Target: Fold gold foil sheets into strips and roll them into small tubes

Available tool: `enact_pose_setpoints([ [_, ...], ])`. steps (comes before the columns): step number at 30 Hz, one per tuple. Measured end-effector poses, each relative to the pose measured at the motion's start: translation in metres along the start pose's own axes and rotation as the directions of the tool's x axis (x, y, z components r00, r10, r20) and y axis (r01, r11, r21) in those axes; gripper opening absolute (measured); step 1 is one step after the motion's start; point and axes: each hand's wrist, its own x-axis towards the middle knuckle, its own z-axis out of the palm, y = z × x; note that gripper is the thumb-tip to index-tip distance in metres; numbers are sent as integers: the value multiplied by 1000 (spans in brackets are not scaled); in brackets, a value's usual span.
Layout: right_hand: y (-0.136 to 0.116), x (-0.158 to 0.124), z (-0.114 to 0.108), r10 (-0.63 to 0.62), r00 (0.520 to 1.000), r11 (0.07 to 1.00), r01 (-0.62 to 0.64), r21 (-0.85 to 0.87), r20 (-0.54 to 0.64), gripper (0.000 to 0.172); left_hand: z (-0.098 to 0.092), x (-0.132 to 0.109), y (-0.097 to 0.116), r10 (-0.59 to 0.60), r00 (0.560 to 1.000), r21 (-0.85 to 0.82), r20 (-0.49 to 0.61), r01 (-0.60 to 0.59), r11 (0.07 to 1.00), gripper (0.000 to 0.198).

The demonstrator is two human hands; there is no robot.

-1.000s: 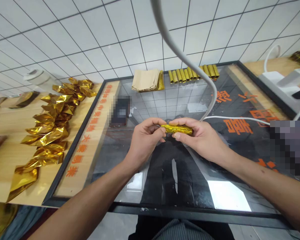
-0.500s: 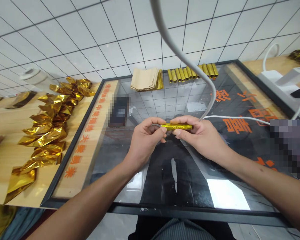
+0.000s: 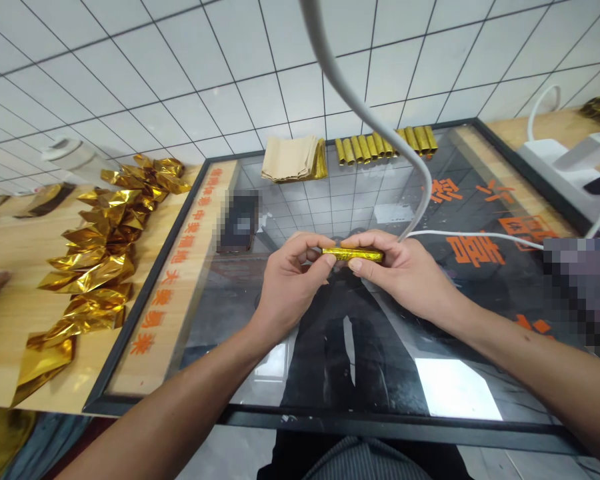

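Likely shop | glass counter (image 3: 225, 300) | orange lettering (image 3: 464, 251) | white tiled wall (image 3: 190, 73)

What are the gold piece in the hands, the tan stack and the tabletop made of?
Piece: perhaps foil or metallic-coated paper; shiny, crinkled gold.
Stack: probably paper; matte tan layers, with shiny gold at the right edge.
Tabletop: likely glass, glossy, since it mirrors the tiles; clear plastic is possible.
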Motion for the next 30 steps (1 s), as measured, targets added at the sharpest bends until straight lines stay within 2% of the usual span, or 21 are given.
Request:
enact_pose_setpoints([
  [5, -1, -1, 1, -34, 999, 999, 34, -33, 3, 26, 1, 1, 0, -26, 999, -50, 37, 28, 998, 14],
  [7, -1, -3, 2, -113, 993, 985, 109, -130, -23, 26, 2, 1, 0, -7, 1000, -29, 16, 8, 1000, 12],
  [9, -2, -5, 2, -255, 966, 926, 235, -294, -32, 25, 2, 0, 0, 12, 1000, -8, 1, -12, 1000, 12],
  [11, -2, -7, 1, -391, 920, 827, 355, -436, 6, 23, 3, -1, -1, 29, 1000, 21, 3, -29, 999, 12],
  [14, -2, -9, -1, -484, 873, 739, 444, -507, 59, 19, 5, -3, -2, 53, 998, 59, 23, -55, 997, 10],
  [21, -2, -9, 0, -481, 876, 741, 428, -518, 35, 17, 9, -4, 0, 36, 999, 65, 18, -38, 997, 8],
  [26, -2, -9, 0, -490, 871, 724, 422, -546, 24, 16, 10, -5, 1, -15, 1000, 43, 21, 14, 999, 14],
  [30, -1, -8, 0, -482, 876, 732, 416, -540, 20, 15, 11, -6, 0, 2, 999, 62, 34, -4, 998, 23],
])
